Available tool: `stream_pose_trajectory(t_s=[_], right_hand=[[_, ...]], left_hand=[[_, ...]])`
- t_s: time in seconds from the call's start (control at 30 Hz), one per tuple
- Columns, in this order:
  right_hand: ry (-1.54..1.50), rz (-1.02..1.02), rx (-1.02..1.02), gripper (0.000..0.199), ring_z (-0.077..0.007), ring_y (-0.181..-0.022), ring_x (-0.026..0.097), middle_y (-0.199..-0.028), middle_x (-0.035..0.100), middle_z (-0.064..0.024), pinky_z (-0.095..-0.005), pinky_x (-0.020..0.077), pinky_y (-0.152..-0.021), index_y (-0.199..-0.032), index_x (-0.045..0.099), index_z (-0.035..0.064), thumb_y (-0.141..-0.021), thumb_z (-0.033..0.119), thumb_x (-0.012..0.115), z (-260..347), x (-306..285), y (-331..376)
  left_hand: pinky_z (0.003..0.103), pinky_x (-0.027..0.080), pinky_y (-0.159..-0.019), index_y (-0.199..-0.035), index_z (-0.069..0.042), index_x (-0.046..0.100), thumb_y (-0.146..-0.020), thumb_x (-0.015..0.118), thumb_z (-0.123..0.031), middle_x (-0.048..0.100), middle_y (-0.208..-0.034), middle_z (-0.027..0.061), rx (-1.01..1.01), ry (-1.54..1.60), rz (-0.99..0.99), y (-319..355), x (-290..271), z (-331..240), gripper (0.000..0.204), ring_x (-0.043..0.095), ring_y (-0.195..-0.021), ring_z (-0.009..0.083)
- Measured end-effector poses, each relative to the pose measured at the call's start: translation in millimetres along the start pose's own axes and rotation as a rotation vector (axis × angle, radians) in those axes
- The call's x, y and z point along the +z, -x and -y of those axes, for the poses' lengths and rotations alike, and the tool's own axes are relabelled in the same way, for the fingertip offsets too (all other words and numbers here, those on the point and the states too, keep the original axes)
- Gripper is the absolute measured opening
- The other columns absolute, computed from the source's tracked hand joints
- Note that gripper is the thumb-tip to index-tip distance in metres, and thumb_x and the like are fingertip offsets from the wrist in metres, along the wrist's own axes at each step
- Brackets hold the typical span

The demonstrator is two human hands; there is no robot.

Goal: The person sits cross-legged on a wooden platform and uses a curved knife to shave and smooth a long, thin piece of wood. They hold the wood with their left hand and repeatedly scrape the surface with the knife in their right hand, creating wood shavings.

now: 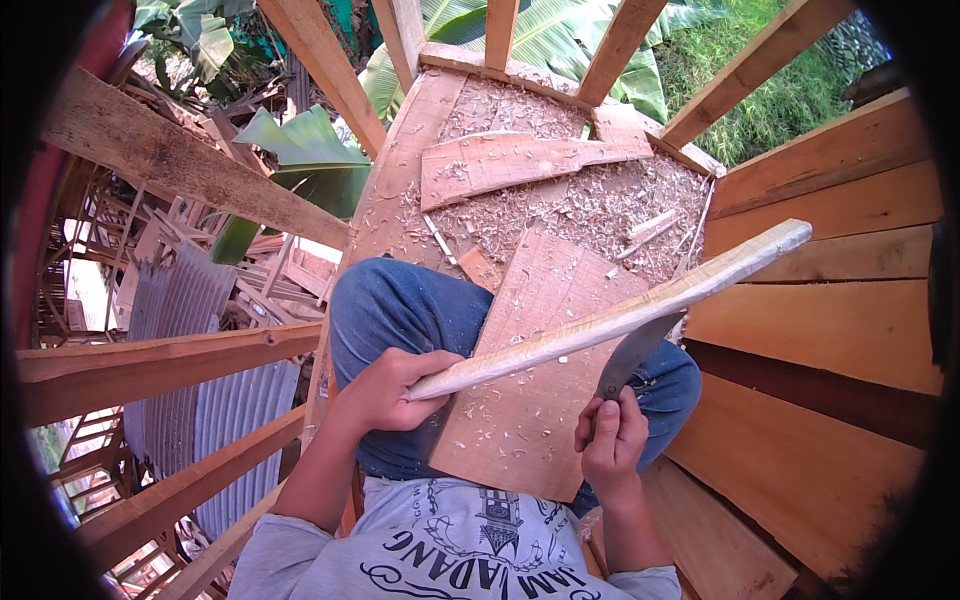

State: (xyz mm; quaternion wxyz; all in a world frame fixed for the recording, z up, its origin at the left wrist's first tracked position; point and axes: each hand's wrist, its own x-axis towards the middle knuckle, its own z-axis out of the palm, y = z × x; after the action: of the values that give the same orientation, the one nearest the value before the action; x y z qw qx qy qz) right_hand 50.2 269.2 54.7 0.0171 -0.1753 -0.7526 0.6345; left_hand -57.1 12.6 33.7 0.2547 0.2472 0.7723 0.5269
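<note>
My left hand (405, 388) is closed round the near end of a long, pale, whittled wooden stick (610, 318). The stick slants up to the right across my lap, its far end raised. In my right hand (612, 440) is a knife (632, 352) with a broad, dark, curved blade. The blade stands just under the stick and partly behind it; whether its edge touches the wood I cannot tell. Beneath both lies a wide wooden board (520, 430), resting across my legs and sprinkled with shavings.
Wood shavings (560, 210) cover the floor ahead, around a cut plank piece (500, 165) and thin offcuts (650, 232). A plank wall (810, 325) rises close on the right. Open wooden rails (170, 360) edge the left side, with corrugated metal sheets (215, 390) lower down beyond them.
</note>
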Motion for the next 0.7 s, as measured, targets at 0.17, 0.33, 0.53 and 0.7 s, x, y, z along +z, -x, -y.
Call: stream_pose_trajectory(t_s=[0.17,0.33,0.53,0.7], right_hand=[[0.281,0.328,-0.208,0.016,-0.0166,-0.048,0.057,-0.057,0.054,-0.007,-0.0302,0.0437,-0.047,-0.086,0.057,-0.0015,-0.094,0.009,0.05,-6,13,4],[0.121,0.035,-0.254,0.036,-0.0071,-0.041,0.047,-0.05,0.048,-0.0015,-0.0215,0.0344,-0.039,-0.076,0.048,0.002,-0.101,0.026,0.038,15,5,-4],[0.246,0.077,-0.171,0.029,-0.006,-0.04,0.044,-0.05,0.047,-0.0002,-0.0226,0.0322,-0.038,-0.074,0.047,0.0029,-0.099,0.018,0.044,5,20,-9],[0.086,0.043,-0.118,0.03,-0.0056,-0.04,0.044,-0.049,0.046,-0.0001,-0.0224,0.0316,-0.038,-0.073,0.047,0.0029,-0.099,0.016,0.045,8,11,-11]], left_hand=[[0.027,0.046,-0.058,-0.105,-0.001,0.066,-0.07,0.066,0.005,0.065,-0.073,0.0101,-0.022,0.05,-0.043,1,-4,2,0.036,0.064,-0.061,0.0173],[0.031,0.048,-0.056,-0.106,-0.003,0.064,-0.073,0.065,0.0,0.064,-0.072,0.0159,0.011,-0.028,-0.016,1,2,3,0.034,0.065,-0.062,0.0301],[0.03,0.048,-0.057,-0.104,-0.002,0.065,-0.071,0.066,0.002,0.065,-0.074,0.0127,-0.009,-0.042,0.016,1,0,4,0.033,0.067,-0.064,0.0263],[0.037,0.048,-0.056,-0.105,-0.004,0.063,-0.071,0.066,-0.004,0.064,-0.074,0.0176,0.037,-0.039,0.011,-3,1,4,0.035,0.063,-0.066,0.0356]])
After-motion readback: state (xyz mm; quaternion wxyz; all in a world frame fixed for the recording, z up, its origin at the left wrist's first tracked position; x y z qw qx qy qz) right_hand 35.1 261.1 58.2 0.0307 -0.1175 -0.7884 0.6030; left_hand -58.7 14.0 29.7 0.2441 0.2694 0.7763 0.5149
